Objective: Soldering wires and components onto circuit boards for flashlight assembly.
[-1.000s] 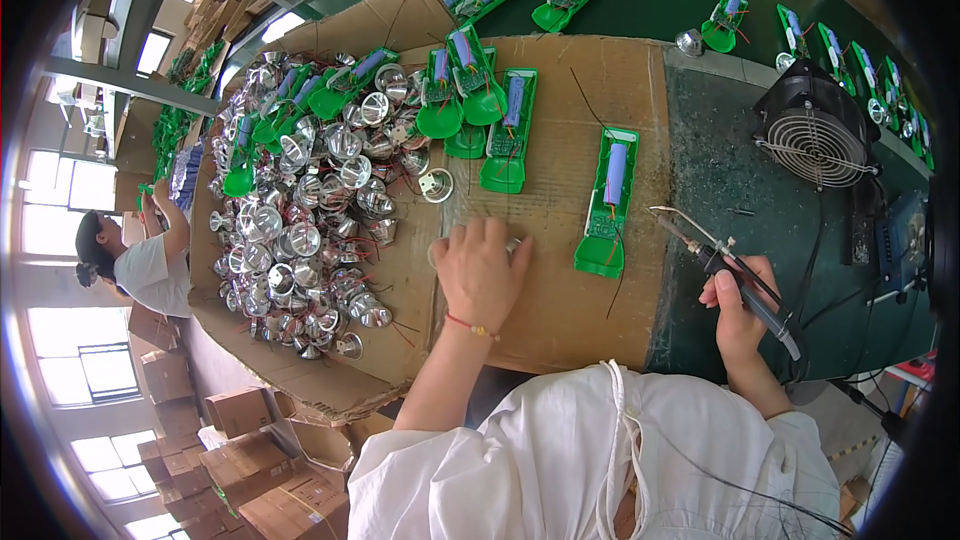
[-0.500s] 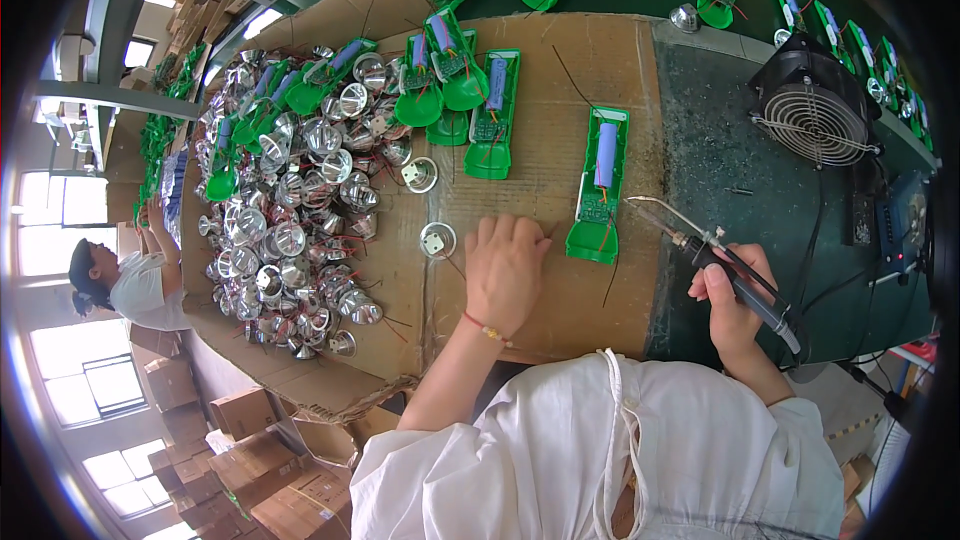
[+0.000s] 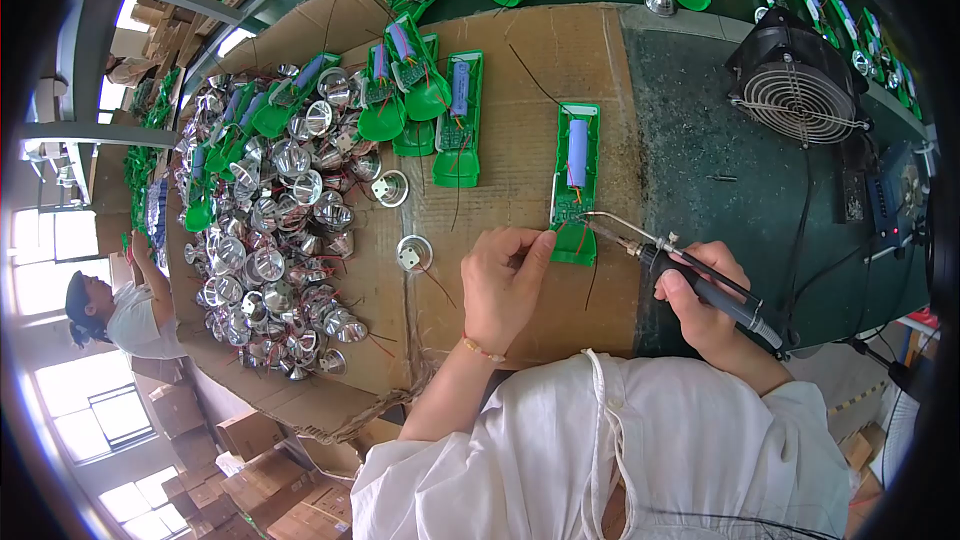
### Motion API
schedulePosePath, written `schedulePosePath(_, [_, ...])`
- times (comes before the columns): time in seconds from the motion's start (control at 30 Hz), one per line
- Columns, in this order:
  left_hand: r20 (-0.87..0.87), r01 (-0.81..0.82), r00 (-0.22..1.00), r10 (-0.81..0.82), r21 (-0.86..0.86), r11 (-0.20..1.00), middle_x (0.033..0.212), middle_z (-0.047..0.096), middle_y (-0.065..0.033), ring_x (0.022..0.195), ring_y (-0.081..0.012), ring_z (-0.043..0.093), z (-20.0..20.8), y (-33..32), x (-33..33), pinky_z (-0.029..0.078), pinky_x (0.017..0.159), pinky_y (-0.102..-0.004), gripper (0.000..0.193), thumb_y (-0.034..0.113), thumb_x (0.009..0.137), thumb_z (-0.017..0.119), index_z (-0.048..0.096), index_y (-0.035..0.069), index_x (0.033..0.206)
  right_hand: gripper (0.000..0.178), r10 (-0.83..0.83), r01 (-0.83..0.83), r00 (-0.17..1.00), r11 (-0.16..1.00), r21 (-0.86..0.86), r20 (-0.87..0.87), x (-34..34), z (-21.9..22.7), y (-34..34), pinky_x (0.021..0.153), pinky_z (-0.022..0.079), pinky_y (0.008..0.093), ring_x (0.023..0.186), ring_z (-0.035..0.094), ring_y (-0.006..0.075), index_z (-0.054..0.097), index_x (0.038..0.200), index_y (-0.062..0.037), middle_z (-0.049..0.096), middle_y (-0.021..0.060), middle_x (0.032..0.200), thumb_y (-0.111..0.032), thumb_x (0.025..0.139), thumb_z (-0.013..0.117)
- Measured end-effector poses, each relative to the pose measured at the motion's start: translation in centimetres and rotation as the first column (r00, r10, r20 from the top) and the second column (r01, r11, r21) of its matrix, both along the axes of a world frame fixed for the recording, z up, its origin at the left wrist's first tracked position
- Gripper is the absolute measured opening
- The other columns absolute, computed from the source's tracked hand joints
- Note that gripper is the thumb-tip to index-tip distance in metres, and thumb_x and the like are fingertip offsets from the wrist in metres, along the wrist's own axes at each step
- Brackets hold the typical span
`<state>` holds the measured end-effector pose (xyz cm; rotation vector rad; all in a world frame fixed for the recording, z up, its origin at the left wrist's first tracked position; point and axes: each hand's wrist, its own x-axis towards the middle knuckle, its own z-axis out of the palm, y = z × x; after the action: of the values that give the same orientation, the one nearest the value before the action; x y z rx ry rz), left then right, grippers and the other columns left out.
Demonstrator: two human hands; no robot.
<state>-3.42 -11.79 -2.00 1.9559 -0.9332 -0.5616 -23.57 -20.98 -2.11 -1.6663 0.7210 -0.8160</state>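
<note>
My right hand grips a soldering iron with a thin curved metal feed tube along it. The iron's tip is at the small circuit board in a green plastic housing. A blue-purple cylindrical battery lies above the board in that housing. At the housing's lower left edge, the thumb and forefinger of my left hand are pinched together on what looks like a thin red wire from the board. Left of this hand lies a silver reflector cup with a wire.
A big heap of silver reflector cups fills the left of the cardboard sheet. Several green housings with batteries lie beside it, one nearest. A black fan and a blue box-shaped unit stand at right. Another person works far left.
My left hand has turned and moved right to the housing's edge, its fingers now pinched. The iron's tip has come onto the board. The whole view has shifted slightly.
</note>
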Motion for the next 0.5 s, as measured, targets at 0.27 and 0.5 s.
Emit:
schedulePosePath(0.27, [0.172,0.044,0.984,-0.038,-0.029,0.999,0.067,0.057,-0.0081,0.063,-0.0227,0.051,-0.21,-0.56,-0.23,0.042,0.057,-0.0329,0.011,0.012,0.078,0.066,0.063,0.002,0.072,0.017,0.007,-0.007,1.000,1.000,0.012,-0.010,0.45,-0.17,0.02,0.052,0.047,0.0251,0.055,0.057,0.0123,0.048,0.086,0.0026,0.058,0.0099,0.064,-0.009,0.081,0.059])
schedulePosePath(0.5, [0.163,0.036,0.986,-0.021,-0.089,0.995,0.074,0.056,-0.0106,0.059,-0.0217,0.053,-0.37,-0.78,-0.41,0.043,0.054,-0.0298,0.012,0.008,0.078,0.065,0.059,-0.001,0.073,0.017,0.013,-0.012,1.000,0.999,0.049,-0.015,0.55,-0.22,0.14,0.052,0.047,0.0251,0.055,0.057,0.0116,0.047,0.086,0.0023,0.058,0.0094,0.064,-0.010,0.082,0.059])
